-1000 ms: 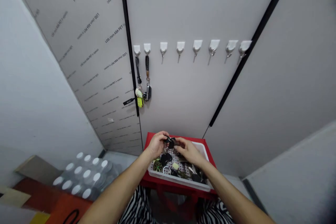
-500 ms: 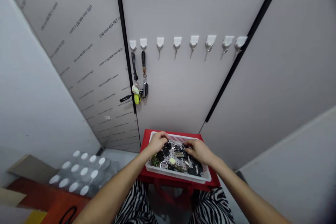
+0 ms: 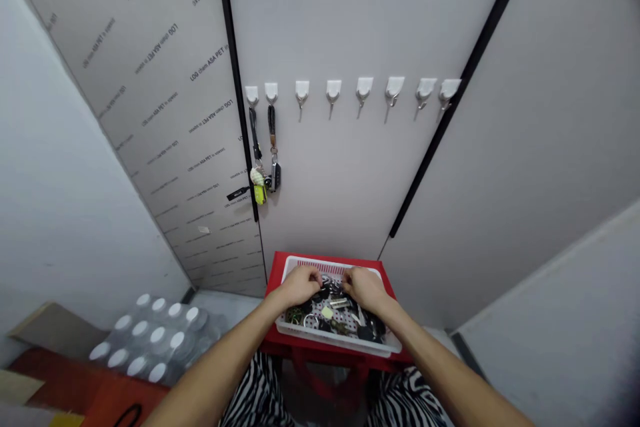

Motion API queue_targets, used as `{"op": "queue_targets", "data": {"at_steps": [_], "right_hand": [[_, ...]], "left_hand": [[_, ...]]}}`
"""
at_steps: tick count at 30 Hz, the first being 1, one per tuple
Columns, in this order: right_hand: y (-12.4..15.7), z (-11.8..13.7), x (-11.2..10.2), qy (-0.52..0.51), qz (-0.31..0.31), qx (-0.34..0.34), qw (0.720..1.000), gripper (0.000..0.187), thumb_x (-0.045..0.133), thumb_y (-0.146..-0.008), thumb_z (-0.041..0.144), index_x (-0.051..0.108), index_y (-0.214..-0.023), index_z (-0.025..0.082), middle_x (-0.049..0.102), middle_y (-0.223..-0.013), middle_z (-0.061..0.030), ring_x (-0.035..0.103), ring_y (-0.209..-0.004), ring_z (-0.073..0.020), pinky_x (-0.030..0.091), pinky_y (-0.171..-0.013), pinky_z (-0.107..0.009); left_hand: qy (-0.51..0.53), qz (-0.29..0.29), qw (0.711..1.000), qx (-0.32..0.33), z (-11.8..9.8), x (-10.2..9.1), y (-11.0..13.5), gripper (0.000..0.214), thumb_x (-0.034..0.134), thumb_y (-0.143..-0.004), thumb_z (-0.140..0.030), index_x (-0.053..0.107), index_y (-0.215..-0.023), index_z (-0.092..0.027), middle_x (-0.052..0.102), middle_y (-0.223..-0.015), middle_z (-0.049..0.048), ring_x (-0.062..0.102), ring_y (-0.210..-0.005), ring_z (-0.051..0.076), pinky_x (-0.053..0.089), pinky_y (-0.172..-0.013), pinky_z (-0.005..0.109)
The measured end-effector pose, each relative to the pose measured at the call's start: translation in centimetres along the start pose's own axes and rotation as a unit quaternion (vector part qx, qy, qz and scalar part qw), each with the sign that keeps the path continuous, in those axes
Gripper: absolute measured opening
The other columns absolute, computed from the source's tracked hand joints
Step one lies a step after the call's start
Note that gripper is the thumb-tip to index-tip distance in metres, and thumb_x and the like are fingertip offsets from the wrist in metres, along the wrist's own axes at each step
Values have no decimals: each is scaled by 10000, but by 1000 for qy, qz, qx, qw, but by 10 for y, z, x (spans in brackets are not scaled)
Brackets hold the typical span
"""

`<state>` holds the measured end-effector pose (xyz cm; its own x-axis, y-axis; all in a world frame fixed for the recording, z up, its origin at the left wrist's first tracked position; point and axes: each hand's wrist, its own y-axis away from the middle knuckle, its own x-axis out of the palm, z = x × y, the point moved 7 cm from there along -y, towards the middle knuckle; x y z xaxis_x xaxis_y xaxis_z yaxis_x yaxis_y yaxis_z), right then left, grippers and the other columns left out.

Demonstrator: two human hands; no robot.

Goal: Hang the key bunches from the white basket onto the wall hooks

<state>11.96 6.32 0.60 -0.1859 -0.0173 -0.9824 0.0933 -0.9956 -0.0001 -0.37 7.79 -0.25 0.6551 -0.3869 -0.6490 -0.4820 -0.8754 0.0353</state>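
Both hands are down in a white plastic basket (image 3: 330,341) full of keys and key rings, which rests on a red bag (image 3: 273,280). My left hand (image 3: 301,283) is at the basket's far left, fingers pinched at dark keys (image 3: 324,292). Opposite it, my right hand (image 3: 364,287) curls its fingertips onto the metal keys at the far middle. Both hands seem to grip the same bunch, though the fingertips partly hide it. Nearer me in the basket lie a silver ring (image 3: 311,321), a pale yellow tag (image 3: 327,312) and black key heads (image 3: 367,332).
A row of white adhesive hooks (image 3: 333,88) runs across the grey panel ahead. Two key sets hang at its left end, one with a yellow-green fob (image 3: 260,195), the other with a black fob (image 3: 275,177). Clear bottles with white caps (image 3: 157,335) stand on the floor at left.
My right hand has moved left, closer to my left hand, over the keys. The view has tilted slightly, so the hooks sit lower in the picture.
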Motion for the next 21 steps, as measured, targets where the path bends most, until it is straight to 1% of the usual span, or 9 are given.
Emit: {"op": "queue_targets", "data": {"at_steps": [3,5,8,11,14,16,17,21], "right_hand": [[1,-2,-8,-99,-32,1,995,115,390,-621,186,480,-552,163,531,-543,-6,447,-499,-87,266,-466,-184],[2,-5,-17,-174,-58,1,983,117,373,-634,202,435,-544,161,481,-506,16,408,-470,-73,265,-459,-177],[4,-6,-28,-284,-74,3,956,150,362,-652,258,373,-533,167,366,-451,49,336,-426,-64,251,-431,-175],[5,-2,-35,-392,-79,1,917,193,359,-663,334,341,-554,175,302,-457,65,290,-413,-61,241,-411,-175],[6,5,-40,-459,-92,-16,884,217,373,-661,372,339,-575,175,321,-493,59,309,-448,-64,263,-437,-178],[6,9,-41,-476,-99,-26,873,224,382,-660,375,342,-574,172,331,-507,55,317,-469,-65,273,-458,-180],[6,11,-41,-479,-101,-29,871,226,386,-661,373,343,-571,171,331,-509,54,316,-473,-65,274,-464,-181],[5,14,-39,-482,-101,-34,870,218,396,-664,359,357,-572,166,328,-511,56,309,-469,-60,270,-465,-181]], "left_hand": [[13,25,1000,3,-1,2,2,228,361,-516,-102,559,-627,-121,496,-540,-16,412,-524,77,319,-494,163],[33,49,998,9,-3,6,4,221,363,-520,-103,560,-619,-116,498,-541,-18,413,-523,74,326,-505,163],[72,76,994,6,-7,12,5,206,385,-523,-112,565,-623,-117,503,-535,-21,414,-516,72,331,-512,167],[161,78,983,-29,-8,15,3,210,385,-557,-146,565,-662,-117,504,-524,-20,415,-493,73,329,-494,177],[274,59,957,-77,-6,17,-1,260,355,-635,-275,550,-694,-113,497,-515,-16,423,-463,72,310,-451,179],[321,30,942,-91,-4,14,-3,327,338,-650,-376,531,-695,-117,486,-503,-21,419,-438,67,293,-425,177],[338,8,937,-92,-3,12,-5,335,343,-645,-401,520,-689,-120,474,-488,-29,411,-420,63,286,-414,175],[392,-73,914,-81,-1,-1,-8,229,442,-597,-347,488,-621,-124,432,-440,-56,376,-381,40,279,-403,162]]}}
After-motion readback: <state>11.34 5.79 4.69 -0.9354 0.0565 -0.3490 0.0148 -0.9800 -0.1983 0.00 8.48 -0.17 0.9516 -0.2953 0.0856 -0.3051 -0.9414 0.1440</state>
